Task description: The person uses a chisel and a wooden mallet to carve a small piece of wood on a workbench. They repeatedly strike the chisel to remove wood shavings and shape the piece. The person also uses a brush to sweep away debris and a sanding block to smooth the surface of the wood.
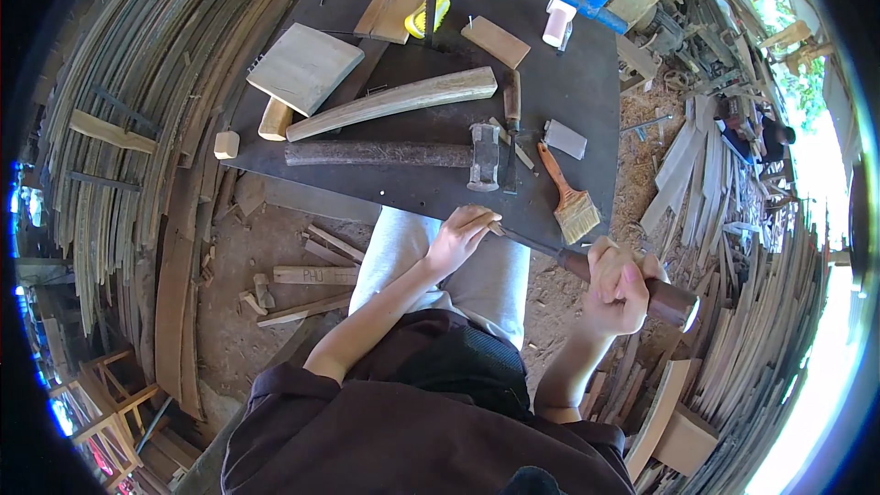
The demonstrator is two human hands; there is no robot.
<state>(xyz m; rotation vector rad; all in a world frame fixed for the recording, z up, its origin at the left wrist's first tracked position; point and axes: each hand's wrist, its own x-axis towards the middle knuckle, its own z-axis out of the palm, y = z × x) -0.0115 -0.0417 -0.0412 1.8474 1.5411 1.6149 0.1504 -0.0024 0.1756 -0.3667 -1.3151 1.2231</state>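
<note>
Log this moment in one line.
right hand: grips wooden-handled chisel | left hand: at its blade | table: sledgehammer, paintbrush

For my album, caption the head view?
Right hand grips a wooden-handled tool, left hand by its tip, hammer and brush beyond.

Slender chisel-like tool: brown wooden handle, dark metal blade. Flat paintbrush: orange wooden handle, straw-coloured bristles.
</note>
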